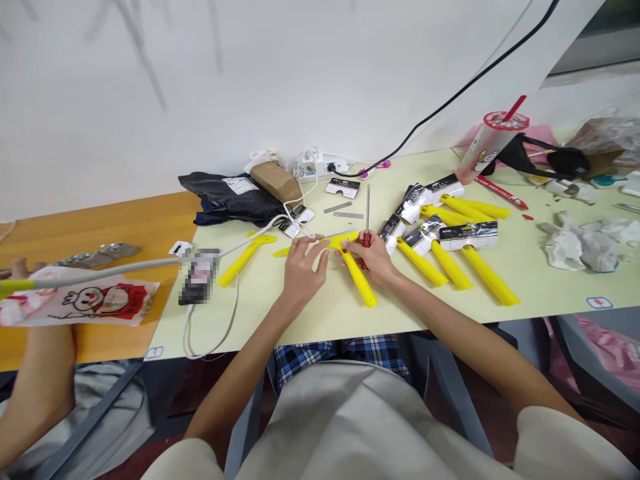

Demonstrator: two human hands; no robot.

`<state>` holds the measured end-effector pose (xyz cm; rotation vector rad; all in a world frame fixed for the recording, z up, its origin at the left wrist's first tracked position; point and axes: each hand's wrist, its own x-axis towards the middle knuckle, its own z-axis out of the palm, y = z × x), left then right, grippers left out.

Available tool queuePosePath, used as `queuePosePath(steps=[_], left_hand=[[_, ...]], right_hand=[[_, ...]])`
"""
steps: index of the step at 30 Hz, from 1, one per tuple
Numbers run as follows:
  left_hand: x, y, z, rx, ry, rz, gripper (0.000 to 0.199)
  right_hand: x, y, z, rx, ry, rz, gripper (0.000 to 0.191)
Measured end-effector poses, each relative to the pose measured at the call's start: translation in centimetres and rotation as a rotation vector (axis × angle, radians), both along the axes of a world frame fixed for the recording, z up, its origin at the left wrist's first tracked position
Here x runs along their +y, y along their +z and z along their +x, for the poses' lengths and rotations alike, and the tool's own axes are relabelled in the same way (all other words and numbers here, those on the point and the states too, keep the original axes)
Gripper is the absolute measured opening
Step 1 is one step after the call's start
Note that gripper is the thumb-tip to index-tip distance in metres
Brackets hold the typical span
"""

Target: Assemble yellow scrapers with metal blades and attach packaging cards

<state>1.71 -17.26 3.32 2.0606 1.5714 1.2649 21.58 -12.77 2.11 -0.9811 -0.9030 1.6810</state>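
A yellow scraper (361,280) lies in front of me, its handle pointing toward the table's front edge and a metal blade along its head. The curled fingers of my left hand (304,270) hold the left end of that head. My right hand (374,259) is closed round the red handle of a screwdriver (368,207), whose shaft points away from me. Its thumb and fingertips also touch the scraper's head. Left of my hands is another yellow scraper part (245,260). Two loose blades (349,215) rest beyond them.
Several packaged yellow scrapers (453,265) lie to the right. Behind are a black plastic bag (230,200), a brown package (276,181) and a power strip (320,170). A phone (199,277) with a white cable lies left. A drink cup (493,147) leans at the back right. Another person's arm (45,373) is at far left.
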Motion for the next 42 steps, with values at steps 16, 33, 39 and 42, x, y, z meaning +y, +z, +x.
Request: queuePosePath(steps=[16, 33, 39, 42], left_hand=[[-1.4, -0.4, 7.3, 0.301, 0.05, 0.019, 0.066], [-0.3, -0.9, 5.8, -0.193, -0.02, 0.056, 0.05], [2.5, -0.3, 3.1, -0.745, -0.182, -0.288, 0.053], [4.7, -0.3, 1.4, -1.009, -0.227, -0.407, 0.061]], right_hand=[[-0.2, 1.2, 0.5, -0.032, -0.194, 0.085, 0.072], [-1.3, 2.2, 1.2, 0.065, 0.031, 0.358, 0.055], [-0.8, 2.0, 1.3, -0.227, -0.001, 0.528, 0.046], [0.2, 1.1, 1.9, -0.502, -0.111, 0.602, 0.045]])
